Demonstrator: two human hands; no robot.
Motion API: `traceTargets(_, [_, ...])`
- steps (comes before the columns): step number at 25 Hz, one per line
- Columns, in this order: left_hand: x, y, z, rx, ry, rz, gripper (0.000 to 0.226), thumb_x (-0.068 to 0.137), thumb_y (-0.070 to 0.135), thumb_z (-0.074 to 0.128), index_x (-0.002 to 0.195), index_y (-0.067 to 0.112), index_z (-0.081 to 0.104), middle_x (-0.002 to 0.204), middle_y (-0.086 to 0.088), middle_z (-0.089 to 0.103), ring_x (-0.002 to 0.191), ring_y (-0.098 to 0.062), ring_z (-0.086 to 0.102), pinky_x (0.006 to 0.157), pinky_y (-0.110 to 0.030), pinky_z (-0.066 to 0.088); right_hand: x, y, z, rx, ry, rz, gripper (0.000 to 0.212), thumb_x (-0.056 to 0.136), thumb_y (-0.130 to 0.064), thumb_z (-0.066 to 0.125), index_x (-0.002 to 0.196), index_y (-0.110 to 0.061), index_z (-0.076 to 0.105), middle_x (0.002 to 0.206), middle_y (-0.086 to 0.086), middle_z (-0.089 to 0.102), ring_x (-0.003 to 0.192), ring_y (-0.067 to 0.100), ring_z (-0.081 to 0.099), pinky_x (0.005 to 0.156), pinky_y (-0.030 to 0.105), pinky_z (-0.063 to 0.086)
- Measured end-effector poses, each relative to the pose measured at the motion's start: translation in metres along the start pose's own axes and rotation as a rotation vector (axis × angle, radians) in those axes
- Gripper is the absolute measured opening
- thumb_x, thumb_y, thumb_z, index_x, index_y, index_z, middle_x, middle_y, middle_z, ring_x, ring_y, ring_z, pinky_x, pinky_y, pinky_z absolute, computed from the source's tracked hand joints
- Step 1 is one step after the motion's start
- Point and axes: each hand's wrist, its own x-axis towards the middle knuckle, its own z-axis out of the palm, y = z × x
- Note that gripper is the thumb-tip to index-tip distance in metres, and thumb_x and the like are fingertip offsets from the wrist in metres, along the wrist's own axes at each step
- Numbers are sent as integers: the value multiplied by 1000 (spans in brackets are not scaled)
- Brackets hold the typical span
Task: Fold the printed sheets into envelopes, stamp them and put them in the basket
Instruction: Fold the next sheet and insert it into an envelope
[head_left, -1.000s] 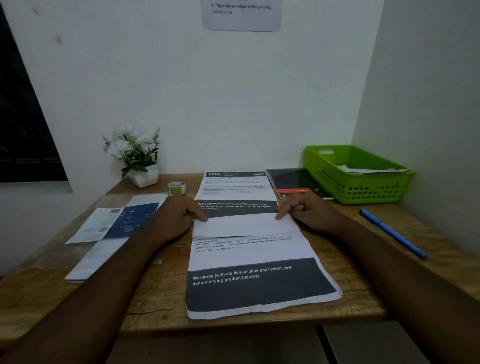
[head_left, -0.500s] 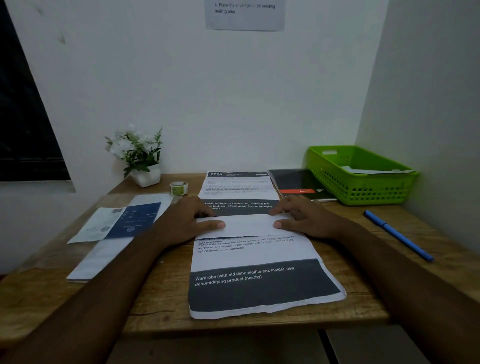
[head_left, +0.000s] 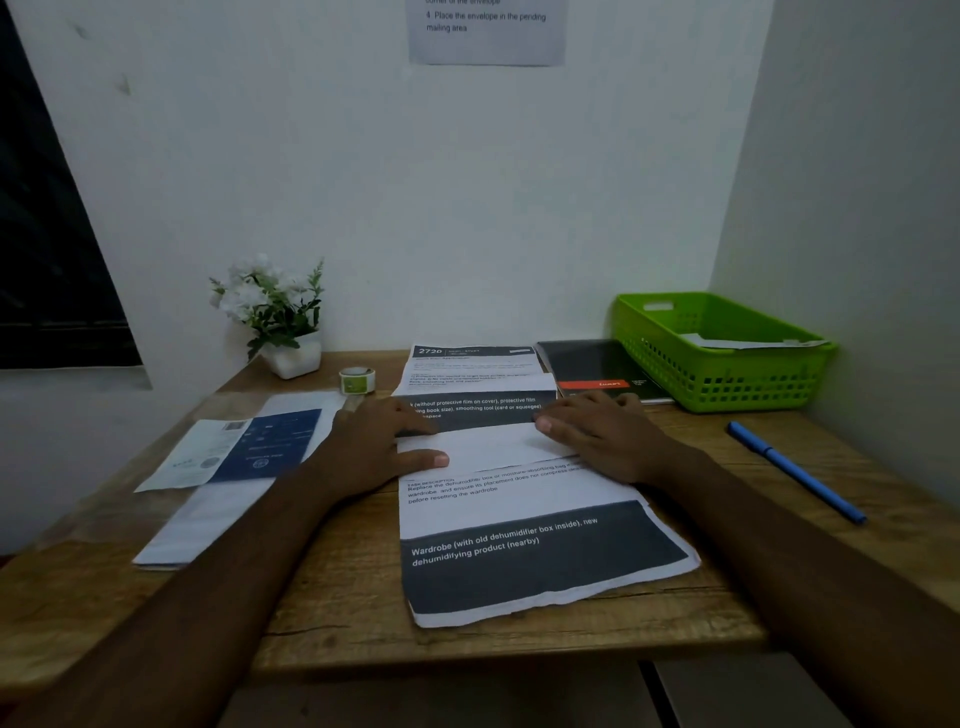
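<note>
The left hand (head_left: 379, 447) and the right hand (head_left: 597, 434) both lie flat with fingers straight. They pinch nothing, and palms and pads press down on the white flap (head_left: 478, 446) turned over across the middle of the printed sheet (head_left: 524, 519). The left hand comes in from the flap's nine o'clock, thumb stretched along its near edge, and the right from three o'clock. The sheet lies at the centre of the wooden desk (head_left: 343, 597), its dark printed band toward six o'clock and reaching nearly to the front edge. To crease well, I judge, the hands should sweep outward from the flap's middle toward nine and three o'clock. The side edges need to stay lined up, since thin copy paper skews easily and a crooked first fold would carry through the whole envelope. The paper looks light and matte, slightly wavy along its near edge. The desk is grained, with a crack toward six o'clock. A second printed sheet (head_left: 467, 364) lies just beyond the fold at twelve o'clock. A small green sticker roll (head_left: 357, 380), likely the stamps, stands at eleven o'clock. The green lattice-walled plastic basket (head_left: 722, 374) sits at two o'clock and holds a folded white paper (head_left: 748, 342). A blue pen (head_left: 795, 470) lies at three.
</note>
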Motion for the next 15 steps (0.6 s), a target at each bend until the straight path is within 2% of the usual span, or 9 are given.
traceTargets(4, [2, -1, -4, -23, -94, 4, 105, 43, 101, 18, 121, 42, 58, 136, 7, 49, 110, -4, 45, 84, -30, 33, 1, 0, -2, 44, 44, 35, 67, 85, -76, 9, 122, -43, 54, 127, -21, 54, 123, 8, 37, 99, 43, 16])
traceTargets(6, [2, -1, -6, -46, -131, 39, 106, 43, 101, 20, 122, 41, 58, 138, 5, 48, 112, -5, 44, 82, -26, 31, 2, 0, -2, 64, 18, 32, 68, 82, -75, 9, 119, -43, 55, 126, -22, 54, 123, 8, 37, 100, 45, 16])
traceTargets(10, [-1, 1, -8, -86, -123, 73, 106, 45, 99, 23, 123, 37, 58, 135, 5, 51, 107, 0, 42, 74, -5, 25, 3, 0, -1, 69, 1, 30, 66, 82, -73, 11, 126, -46, 52, 137, -23, 49, 131, 7, 32, 103, 48, 14])
traceTargets(11, [-2, 1, -8, -88, -116, 68, 105, 45, 99, 24, 122, 37, 59, 133, 5, 52, 107, 1, 41, 75, -5, 26, 3, -1, -1, 55, -15, 27, 62, 84, -71, 13, 128, -46, 50, 140, -24, 46, 134, 7, 30, 104, 48, 13])
traceTargets(13, [-2, 1, -7, -66, -94, 47, 104, 45, 99, 25, 120, 37, 60, 130, 8, 54, 107, 0, 43, 80, -18, 30, 4, -2, -1, 57, -27, 19, 54, 91, -66, 19, 131, -45, 49, 143, -24, 42, 136, 6, 27, 106, 49, 12])
traceTargets(15, [-2, -2, -6, -15, -86, 16, 99, 45, 100, 28, 117, 40, 60, 125, 12, 53, 106, -1, 44, 85, -31, 29, 2, -3, -2, 117, 47, -25, 53, 89, -69, 26, 125, -43, 54, 129, -25, 50, 132, 6, 36, 105, 49, 19])
